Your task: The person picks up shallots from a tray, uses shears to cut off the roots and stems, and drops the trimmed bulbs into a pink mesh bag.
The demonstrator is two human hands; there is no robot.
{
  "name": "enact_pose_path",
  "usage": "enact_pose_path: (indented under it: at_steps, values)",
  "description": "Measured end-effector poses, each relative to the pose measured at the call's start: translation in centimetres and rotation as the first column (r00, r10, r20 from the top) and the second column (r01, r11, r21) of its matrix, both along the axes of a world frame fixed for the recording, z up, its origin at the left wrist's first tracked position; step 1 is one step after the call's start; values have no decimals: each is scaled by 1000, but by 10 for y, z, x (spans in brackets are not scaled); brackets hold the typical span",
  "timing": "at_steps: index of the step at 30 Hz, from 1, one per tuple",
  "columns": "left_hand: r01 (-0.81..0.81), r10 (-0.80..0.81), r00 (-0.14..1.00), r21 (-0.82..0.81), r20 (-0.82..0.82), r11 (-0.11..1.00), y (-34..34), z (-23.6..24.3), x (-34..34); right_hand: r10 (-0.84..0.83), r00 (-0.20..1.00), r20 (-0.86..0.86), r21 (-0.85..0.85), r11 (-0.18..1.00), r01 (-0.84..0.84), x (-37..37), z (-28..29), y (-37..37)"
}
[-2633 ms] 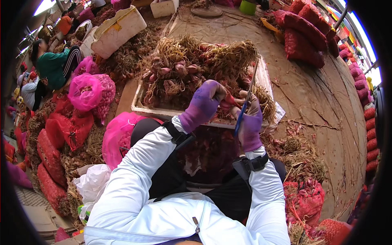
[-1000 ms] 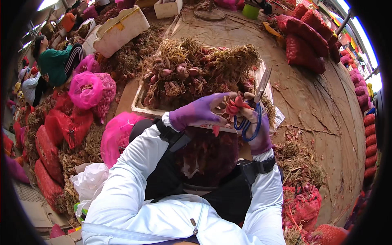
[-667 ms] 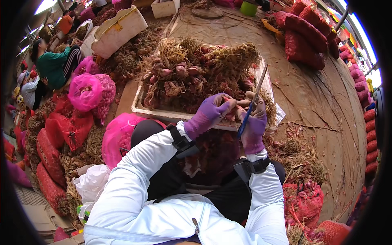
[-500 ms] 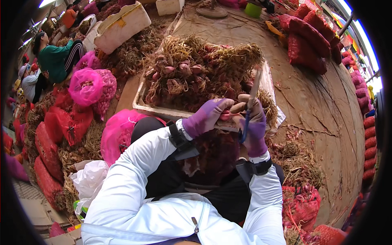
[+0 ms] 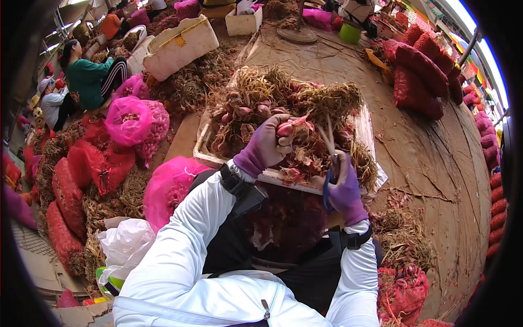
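Note:
In a purple glove, my left hand is closed around a pinkish-red shallot, held over the near part of a white foam box. Heaped in that box are shallots with dry, straw-coloured stems. My right hand, also gloved, grips a pair of scissors by their blue handles at the box's near right edge. The scissor blades point away from me, slightly apart, to the right of the shallot. Between my legs, below the box, lies a dark reddish mesh bag, partly in shadow.
Pink mesh bags and red mesh sacks crowd the left side. A large foam box tilts at the back left, near a seated person in green. Dry stem trimmings lie right of me; red sacks stand farther back.
My hands, formerly together, have parted. The left has gone up over the box with the shallot; the right has come down with the scissors. The whole view has shifted slightly.

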State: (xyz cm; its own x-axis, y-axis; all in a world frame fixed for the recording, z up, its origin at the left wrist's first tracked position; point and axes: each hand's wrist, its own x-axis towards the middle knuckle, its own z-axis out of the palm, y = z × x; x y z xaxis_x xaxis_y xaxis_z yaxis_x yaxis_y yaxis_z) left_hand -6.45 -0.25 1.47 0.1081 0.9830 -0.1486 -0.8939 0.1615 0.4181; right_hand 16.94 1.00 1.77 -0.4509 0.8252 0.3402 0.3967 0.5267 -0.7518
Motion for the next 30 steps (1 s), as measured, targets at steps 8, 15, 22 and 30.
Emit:
enact_pose_path:
  at_steps: [8,15,22,30]
  values:
    - [79,-73,953,6,-293,997,-5,3,15,60,998,-3,80,995,-59,-15,-9,-9]
    - [286,-262,910,28,-321,958,-13,-22,34,-66,886,-459,-214,976,-38,-28,5,-15]
    - [353,-357,921,-55,-156,934,-21,7,46,15,846,-533,-395,880,-264,-8,-2,4]
    - [190,-65,675,87,-735,978,-19,8,53,-159,782,-603,-519,822,-233,1,-10,10]
